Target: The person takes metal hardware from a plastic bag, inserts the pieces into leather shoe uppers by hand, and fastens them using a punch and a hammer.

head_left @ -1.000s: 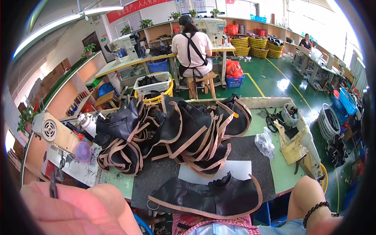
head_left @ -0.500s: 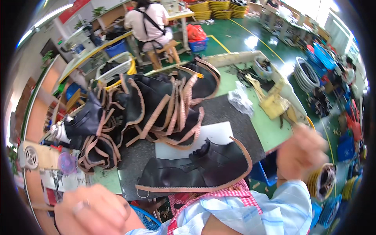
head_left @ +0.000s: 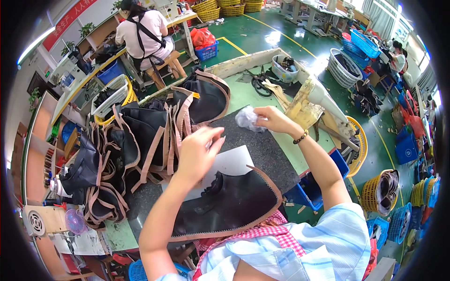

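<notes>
A crumpled clear plastic bag [head_left: 248, 119] is pinched in the fingers of my right hand [head_left: 275, 120], over the far right part of the dark stone slab [head_left: 276, 157]. My left hand [head_left: 196, 152] hovers above the slab's white sheet [head_left: 234, 159], fingers bent and apart, holding nothing I can see. Nearest me lies a black leather shoe upper [head_left: 229, 201] with a pinkish-brown zigzag-cut edge; my left forearm covers its left end. Beside my left hand is a heap of similar black uppers [head_left: 145, 136] with the same edging.
The green bench has a raised far rim [head_left: 248, 63]. On it are black scissors [head_left: 261, 84], a white tub [head_left: 285, 68] and a yellowed block [head_left: 302, 107]. A blue bin [head_left: 304, 192] and yellow basket [head_left: 358, 150] stand at the right. Another person [head_left: 143, 35] sits beyond.
Both hands have come up from the lower corners to over the bench. My right hand has taken hold of the plastic bag, now more crumpled. The whole view has shifted.
</notes>
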The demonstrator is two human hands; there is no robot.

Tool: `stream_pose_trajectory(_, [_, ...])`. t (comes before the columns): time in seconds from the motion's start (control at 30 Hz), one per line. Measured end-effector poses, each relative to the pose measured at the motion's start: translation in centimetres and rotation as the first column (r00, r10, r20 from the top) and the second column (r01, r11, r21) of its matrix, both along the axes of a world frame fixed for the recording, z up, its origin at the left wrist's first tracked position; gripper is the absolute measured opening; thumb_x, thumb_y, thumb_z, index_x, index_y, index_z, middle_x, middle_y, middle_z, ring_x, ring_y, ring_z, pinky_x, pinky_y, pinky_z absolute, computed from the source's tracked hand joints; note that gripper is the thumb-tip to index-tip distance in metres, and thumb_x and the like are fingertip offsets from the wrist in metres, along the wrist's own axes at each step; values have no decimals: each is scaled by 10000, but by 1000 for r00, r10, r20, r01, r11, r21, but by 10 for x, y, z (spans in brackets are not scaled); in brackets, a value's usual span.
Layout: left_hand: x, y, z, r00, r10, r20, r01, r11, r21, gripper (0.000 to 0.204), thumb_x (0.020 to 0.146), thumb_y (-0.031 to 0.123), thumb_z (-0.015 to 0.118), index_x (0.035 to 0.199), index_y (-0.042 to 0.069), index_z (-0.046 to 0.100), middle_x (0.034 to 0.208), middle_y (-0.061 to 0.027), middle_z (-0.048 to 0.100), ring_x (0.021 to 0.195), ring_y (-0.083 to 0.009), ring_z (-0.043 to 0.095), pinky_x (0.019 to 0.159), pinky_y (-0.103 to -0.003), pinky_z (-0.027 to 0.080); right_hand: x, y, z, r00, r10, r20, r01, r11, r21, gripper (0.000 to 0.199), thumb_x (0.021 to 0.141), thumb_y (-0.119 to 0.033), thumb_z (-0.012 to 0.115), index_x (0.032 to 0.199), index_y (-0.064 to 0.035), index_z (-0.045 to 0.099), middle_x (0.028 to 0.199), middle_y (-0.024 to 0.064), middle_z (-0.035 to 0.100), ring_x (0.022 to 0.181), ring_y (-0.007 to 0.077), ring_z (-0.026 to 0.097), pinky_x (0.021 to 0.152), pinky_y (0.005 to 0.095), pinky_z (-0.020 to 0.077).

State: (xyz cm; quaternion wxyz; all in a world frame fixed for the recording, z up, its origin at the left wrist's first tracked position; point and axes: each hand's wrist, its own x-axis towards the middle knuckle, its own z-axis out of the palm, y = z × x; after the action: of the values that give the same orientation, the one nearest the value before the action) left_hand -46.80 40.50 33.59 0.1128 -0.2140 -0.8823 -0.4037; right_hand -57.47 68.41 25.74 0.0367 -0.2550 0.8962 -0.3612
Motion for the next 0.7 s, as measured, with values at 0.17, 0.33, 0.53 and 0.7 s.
stream_pose_trajectory(0.17, [-80, 55, -79, 976, -211, -53, 207, 976, -66, 322, 719, 261, 766, 948, 47, 696, 942, -174, 684, 891, -375, 652, 763, -430, 523, 20, -15, 7, 991, 115, 63, -94, 959, -269, 235, 758, -56, 706, 982, -17, 647, 840, 92, 685, 756, 141, 627, 681, 292, 491])
stream_pose_trajectory(0.33, [-100, 50, -98, 997, -33, -74, 9, 952, -306, 161, 725, 163, 747, 825, 41, 716, 722, -159, 676, 728, -376, 667, 663, -421, 526, 24, 17, -16, 984, -179, 0, 173, 954, -247, 117, 757, -79, 724, 850, -19, 687, 711, 111, 676, 638, 182, 651, 607, 313, 505])
stream_pose_trajectory(0.53, [-92, 34, -92, 992, -29, 121, 35, 998, -55, 156, 739, 125, 738, 863, 30, 733, 764, -160, 696, 709, -301, 696, 658, -372, 532, 36, -3, 18, 961, -125, -245, 57, 962, -269, 344, 770, -131, 753, 1088, -62, 644, 892, 53, 653, 740, 162, 632, 649, 304, 497])
stream_pose_trajectory(0.7, [-85, 50, -87, 978, -76, 196, 74, 997, 19, 177, 777, 170, 733, 887, 33, 738, 772, -139, 709, 652, -249, 689, 610, -336, 524, 42, -32, 7, 858, -46, -512, -4, 995, -96, 304, 767, -191, 751, 1006, -81, 599, 897, 85, 564, 810, 280, 589, 706, 353, 504])
